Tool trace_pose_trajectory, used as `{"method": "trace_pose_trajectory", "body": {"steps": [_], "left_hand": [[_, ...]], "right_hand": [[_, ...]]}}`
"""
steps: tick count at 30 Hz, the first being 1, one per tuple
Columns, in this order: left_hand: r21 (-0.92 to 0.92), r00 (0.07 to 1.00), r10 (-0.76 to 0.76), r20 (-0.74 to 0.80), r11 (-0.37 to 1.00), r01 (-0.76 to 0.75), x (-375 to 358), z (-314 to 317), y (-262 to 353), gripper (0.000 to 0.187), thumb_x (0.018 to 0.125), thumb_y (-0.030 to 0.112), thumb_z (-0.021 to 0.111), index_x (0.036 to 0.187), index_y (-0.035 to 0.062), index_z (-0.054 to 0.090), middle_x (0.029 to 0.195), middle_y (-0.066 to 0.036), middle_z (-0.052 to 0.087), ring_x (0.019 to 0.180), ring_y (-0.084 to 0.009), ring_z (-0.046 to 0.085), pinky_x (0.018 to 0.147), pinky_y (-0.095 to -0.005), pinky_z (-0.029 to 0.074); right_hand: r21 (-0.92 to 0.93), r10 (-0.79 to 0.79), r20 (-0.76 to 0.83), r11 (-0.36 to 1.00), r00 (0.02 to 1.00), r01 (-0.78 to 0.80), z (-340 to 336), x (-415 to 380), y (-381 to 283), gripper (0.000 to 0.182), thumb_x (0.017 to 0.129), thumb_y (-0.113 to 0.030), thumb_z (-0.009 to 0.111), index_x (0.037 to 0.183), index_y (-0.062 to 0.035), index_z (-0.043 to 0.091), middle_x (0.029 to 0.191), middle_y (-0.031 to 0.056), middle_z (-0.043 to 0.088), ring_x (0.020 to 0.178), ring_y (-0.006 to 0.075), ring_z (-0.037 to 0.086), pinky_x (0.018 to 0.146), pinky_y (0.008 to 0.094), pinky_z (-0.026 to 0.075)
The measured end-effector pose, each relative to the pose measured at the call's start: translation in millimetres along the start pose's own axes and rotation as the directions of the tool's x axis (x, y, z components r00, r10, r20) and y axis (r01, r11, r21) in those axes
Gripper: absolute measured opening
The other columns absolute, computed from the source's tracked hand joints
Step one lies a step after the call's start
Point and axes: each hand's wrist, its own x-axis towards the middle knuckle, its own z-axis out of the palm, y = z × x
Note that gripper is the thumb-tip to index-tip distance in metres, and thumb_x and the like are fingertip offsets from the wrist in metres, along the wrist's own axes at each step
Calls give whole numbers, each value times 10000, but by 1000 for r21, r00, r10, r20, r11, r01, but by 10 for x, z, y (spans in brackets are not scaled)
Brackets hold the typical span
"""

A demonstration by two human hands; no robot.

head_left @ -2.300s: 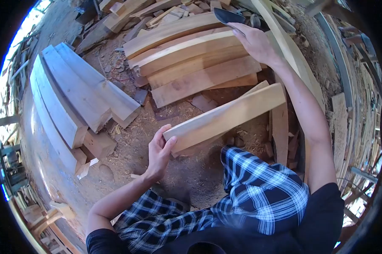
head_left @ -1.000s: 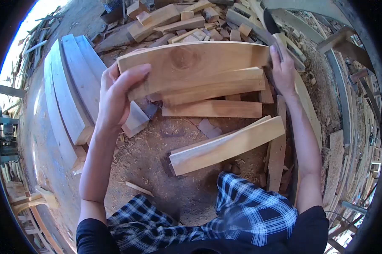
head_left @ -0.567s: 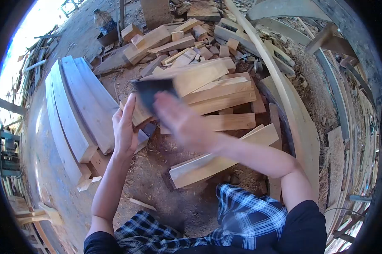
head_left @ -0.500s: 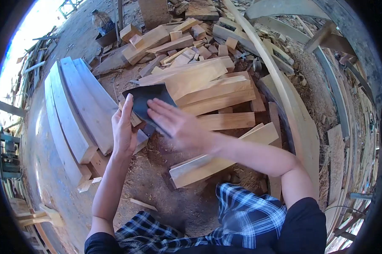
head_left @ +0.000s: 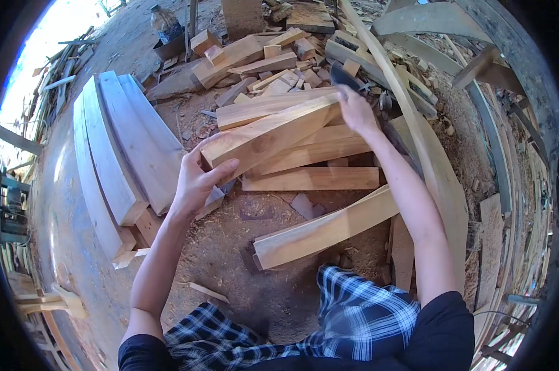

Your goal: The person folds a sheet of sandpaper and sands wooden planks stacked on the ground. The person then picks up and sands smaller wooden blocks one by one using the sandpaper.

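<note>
My left hand (head_left: 196,179) grips the near left end of a pale wooden plank (head_left: 270,134), thumb on the near side and fingers around the back. The plank is held tilted up to the right, above other boards. At its far right end is my right hand (head_left: 358,113), slightly blurred, holding a dark sheet of sandpaper (head_left: 342,76). The sandpaper is bent around that end, and part of it is hidden by the fingers.
Curved planks (head_left: 112,148) lie stacked on the left. Below the held plank is a curved board (head_left: 322,232) on the sawdust-covered ground. Wood offcuts (head_left: 279,62) are heaped behind, near a plastic bottle (head_left: 165,22). A long pole (head_left: 391,74) runs along the right.
My right hand has swept right and away with the sandpaper, from the plank's left end to its far end. The plank's face is now uncovered, and my left hand has turned around its end.
</note>
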Motion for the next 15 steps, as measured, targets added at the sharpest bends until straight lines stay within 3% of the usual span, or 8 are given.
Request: {"method": "trace_pose_trajectory", "body": {"steps": [3, 4, 5, 6, 9, 11, 13, 15], "left_hand": [[-1, 1000, -2, -6, 1000, 2, 17, -35, -40, 576, 797, 111, 772, 1305, -16, 531, 1169, -86, 630, 1037, -124, 591, 917, -280, 478], [-9, 1000, -2, 1, 1000, 2, 28, -46, -28, 576, 797, 111, 772, 1305, -16, 531, 1169, -86, 630, 1037, -124, 591, 917, -280, 478], [9, 1000, -29, 7, 1000, 29, 33, -57, 2, 580, 796, 105, 774, 1306, -20, 528, 1167, -86, 632, 1036, -125, 592, 915, -282, 480], [30, 998, -55, 15, 998, 54, 50, -57, 10, 585, 794, 100, 776, 1308, -24, 525, 1164, -86, 633, 1035, -126, 594, 913, -283, 483], [119, 999, -24, 46, 993, 18, 80, -58, -48, 592, 788, 79, 780, 1314, -14, 525, 1159, -90, 635, 1041, -123, 585, 926, -287, 476], [134, 998, 7, 67, 991, -16, 83, -47, -42, 595, 787, 71, 780, 1319, -6, 524, 1159, -88, 636, 1042, -120, 579, 931, -286, 471], [140, 997, 42, 67, 989, -51, 66, -65, -30, 599, 786, 64, 780, 1324, 2, 524, 1159, -86, 636, 1043, -117, 572, 936, -285, 466], [144, 996, 42, 83, 988, -54, 66, -45, -40, 600, 793, 54, 772, 1336, 14, 520, 1159, -80, 637, 1051, -111, 561, 942, -279, 457]], "right_hand": [[35, -22, 265, 999, 964, 13, 0, -196, -470, 249, 963, -218, 456, 1077, -38, 586, 1041, 222, 648, 957, 397, 626, 820, 490, 499], [191, -189, 246, 971, 951, 144, -121, -346, -812, 223, 944, -187, 474, 1037, -22, 591, 1041, 224, 644, 973, 384, 626, 830, 480, 501], [176, -365, 283, 929, 887, 327, -151, -442, -1062, 295, 949, -189, 507, 1175, -24, 601, 1176, 175, 636, 1058, 334, 626, 910, 430, 497], [130, -541, 139, 841, 830, 526, -134, -585, -1287, 282, 923, -146, 542, 1159, -3, 604, 1177, 173, 637, 1067, 316, 625, 931, 420, 490], [217, -635, 7, 755, 772, 619, -103, -735, -1508, 285, 922, -144, 545, 1164, -1, 592, 1158, 176, 639, 1008, 329, 645, 892, 435, 511], [307, -541, 189, 825, 820, 474, -203, -559, -1269, 290, 930, -150, 540, 1186, -18, 575, 1090, 188, 654, 937, 353, 659, 808, 456, 532], [111, -117, 459, 991, 881, 74, -314, -290, -859, 312, 987, -259, 451, 1218, -88, 570, 963, 200, 679, 866, 381, 666, 747, 472, 527], [-110, 104, 365, 992, 925, -68, -177, -77, -159, 338, 1002, -301, 409, 1233, -125, 581, 1012, 240, 662, 913, 411, 651, 804, 503, 507]]}}
